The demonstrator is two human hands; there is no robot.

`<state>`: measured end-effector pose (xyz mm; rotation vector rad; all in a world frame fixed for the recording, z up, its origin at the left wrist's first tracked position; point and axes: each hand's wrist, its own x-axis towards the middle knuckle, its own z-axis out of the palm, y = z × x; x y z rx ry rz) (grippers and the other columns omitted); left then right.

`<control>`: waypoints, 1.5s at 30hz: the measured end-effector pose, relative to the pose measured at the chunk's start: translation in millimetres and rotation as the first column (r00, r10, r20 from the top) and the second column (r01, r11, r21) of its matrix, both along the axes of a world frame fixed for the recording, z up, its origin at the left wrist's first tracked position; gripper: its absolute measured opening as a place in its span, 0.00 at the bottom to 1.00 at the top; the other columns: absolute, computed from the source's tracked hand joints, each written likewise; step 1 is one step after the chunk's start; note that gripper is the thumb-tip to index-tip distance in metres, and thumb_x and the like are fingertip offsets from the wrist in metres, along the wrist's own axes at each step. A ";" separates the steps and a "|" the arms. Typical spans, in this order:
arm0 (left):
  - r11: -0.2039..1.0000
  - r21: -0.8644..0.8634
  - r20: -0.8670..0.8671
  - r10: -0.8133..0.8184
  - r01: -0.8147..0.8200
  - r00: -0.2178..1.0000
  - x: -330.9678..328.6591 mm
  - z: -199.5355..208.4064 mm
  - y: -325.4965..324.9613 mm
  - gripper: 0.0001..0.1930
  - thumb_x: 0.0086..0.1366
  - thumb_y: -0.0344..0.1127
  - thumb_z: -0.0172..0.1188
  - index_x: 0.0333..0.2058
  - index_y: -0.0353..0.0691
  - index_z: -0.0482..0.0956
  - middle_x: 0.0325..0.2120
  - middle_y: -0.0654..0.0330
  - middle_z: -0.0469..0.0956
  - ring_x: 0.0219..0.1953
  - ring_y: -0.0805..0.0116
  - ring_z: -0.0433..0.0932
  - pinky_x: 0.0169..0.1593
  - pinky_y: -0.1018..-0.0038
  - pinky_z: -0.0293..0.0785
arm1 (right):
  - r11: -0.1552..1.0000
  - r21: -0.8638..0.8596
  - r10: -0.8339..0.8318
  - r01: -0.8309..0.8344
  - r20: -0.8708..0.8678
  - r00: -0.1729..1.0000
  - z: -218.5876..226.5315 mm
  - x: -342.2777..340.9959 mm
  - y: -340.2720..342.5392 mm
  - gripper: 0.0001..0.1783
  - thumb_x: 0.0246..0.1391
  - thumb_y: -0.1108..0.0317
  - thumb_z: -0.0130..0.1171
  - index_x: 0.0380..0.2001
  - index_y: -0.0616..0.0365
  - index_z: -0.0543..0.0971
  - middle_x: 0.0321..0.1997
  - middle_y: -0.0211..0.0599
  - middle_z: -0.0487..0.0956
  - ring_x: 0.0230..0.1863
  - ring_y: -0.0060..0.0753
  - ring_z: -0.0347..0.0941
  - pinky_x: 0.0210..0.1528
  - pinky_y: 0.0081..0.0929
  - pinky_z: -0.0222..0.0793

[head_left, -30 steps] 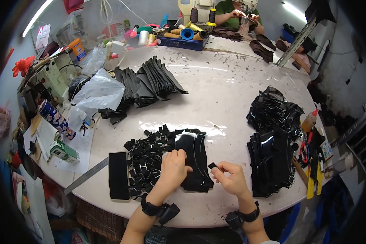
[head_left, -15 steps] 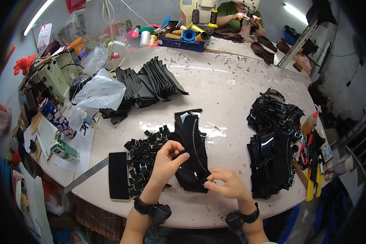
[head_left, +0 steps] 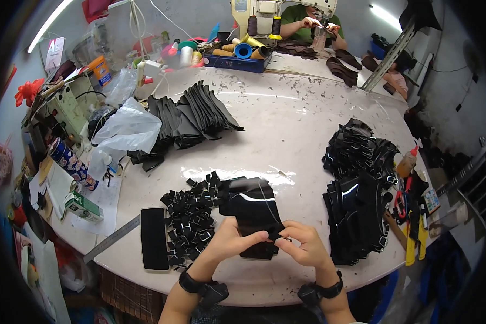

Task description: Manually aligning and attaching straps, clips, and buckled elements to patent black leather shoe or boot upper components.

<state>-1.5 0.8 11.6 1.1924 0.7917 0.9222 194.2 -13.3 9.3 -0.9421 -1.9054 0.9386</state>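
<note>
A glossy black leather piece is held up over the table's near middle, its far part bent toward the back. My left hand grips its near edge, thumb on top and fingers underneath. My right hand pinches the same piece at its near right corner. Something small and dark is between those fingertips, too small to make out. More black pieces lie beneath, partly hidden. Beside my left hand is a heap of short black straps with metal buckles.
A phone and steel ruler lie left. Black buckled pieces are stacked right, near yellow-handled scissors. Grey-black pieces and a plastic bag lie farther back. Beyond the thread-spool tray, a person works at a sewing machine.
The leather piece has turned and its far part has folded down toward me. My left hand has moved nearer and to the right, close to my right hand, which still pinches the corner.
</note>
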 end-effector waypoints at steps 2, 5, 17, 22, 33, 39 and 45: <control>0.999 0.039 -0.040 0.025 -0.024 0.999 -0.1 -3.4 0.2 0.12 0.49 0.25 0.62 0.35 0.31 0.76 0.29 0.59 0.78 0.31 0.75 0.75 0.37 0.79 0.72 | 0.999 0.026 -0.033 0.033 -0.011 0.999 1.9 0.4 -1.2 0.05 0.43 0.72 0.58 0.22 0.63 0.74 0.23 0.36 0.71 0.20 0.31 0.67 0.22 0.22 0.60; 0.997 0.073 -0.073 0.045 -0.040 0.996 1.1 -3.5 -0.2 0.12 0.49 0.25 0.63 0.34 0.31 0.76 0.28 0.60 0.78 0.31 0.76 0.75 0.37 0.79 0.72 | 1.000 -0.016 -0.019 0.019 0.029 0.999 6.5 1.6 -1.4 0.05 0.44 0.73 0.57 0.23 0.64 0.74 0.24 0.37 0.72 0.21 0.31 0.68 0.23 0.22 0.61; 0.968 0.233 -0.165 0.131 -0.091 0.978 10.2 -8.4 -2.7 0.12 0.47 0.28 0.62 0.33 0.33 0.76 0.27 0.61 0.78 0.29 0.77 0.75 0.35 0.79 0.72 | 0.999 -0.046 -0.009 0.013 0.092 0.996 5.4 0.3 -1.2 0.04 0.46 0.73 0.54 0.22 0.64 0.73 0.20 0.37 0.72 0.21 0.30 0.68 0.23 0.23 0.63; 0.949 0.287 -0.228 0.202 -0.133 0.953 16.8 -3.6 -7.2 0.13 0.44 0.27 0.62 0.31 0.32 0.76 0.27 0.61 0.78 0.28 0.78 0.74 0.34 0.80 0.72 | 0.999 -0.031 -0.038 0.041 0.085 0.996 0.4 1.1 -0.5 0.06 0.45 0.72 0.57 0.22 0.63 0.73 0.22 0.37 0.73 0.21 0.29 0.70 0.24 0.21 0.64; 0.934 0.345 -0.238 0.179 -0.089 0.955 10.4 -5.7 -4.6 0.11 0.46 0.29 0.62 0.31 0.34 0.78 0.25 0.56 0.79 0.27 0.73 0.78 0.31 0.77 0.73 | 0.972 -0.194 -0.170 0.130 -0.202 0.965 -12.1 -9.9 -3.9 0.07 0.42 0.76 0.59 0.28 0.65 0.73 0.22 0.34 0.76 0.22 0.19 0.72 0.25 0.16 0.68; 0.801 0.583 -0.215 0.314 -0.136 0.925 18.5 -7.1 -11.2 0.11 0.47 0.25 0.61 0.32 0.33 0.76 0.28 0.52 0.77 0.26 0.63 0.77 0.30 0.75 0.72 | 0.950 -0.265 -0.225 0.168 -0.200 0.954 -15.4 -11.9 -4.0 0.07 0.42 0.78 0.57 0.29 0.65 0.73 0.21 0.34 0.75 0.21 0.19 0.72 0.23 0.16 0.67; 0.685 0.722 -0.264 0.406 -0.100 0.875 32.1 -11.7 -17.3 0.08 0.47 0.22 0.57 0.29 0.34 0.76 0.20 0.56 0.70 0.21 0.62 0.71 0.24 0.73 0.66 | 0.953 -0.097 -0.298 0.288 -0.100 0.949 -28.7 -11.1 0.7 0.10 0.42 0.81 0.57 0.31 0.63 0.73 0.27 0.32 0.75 0.26 0.17 0.71 0.27 0.15 0.67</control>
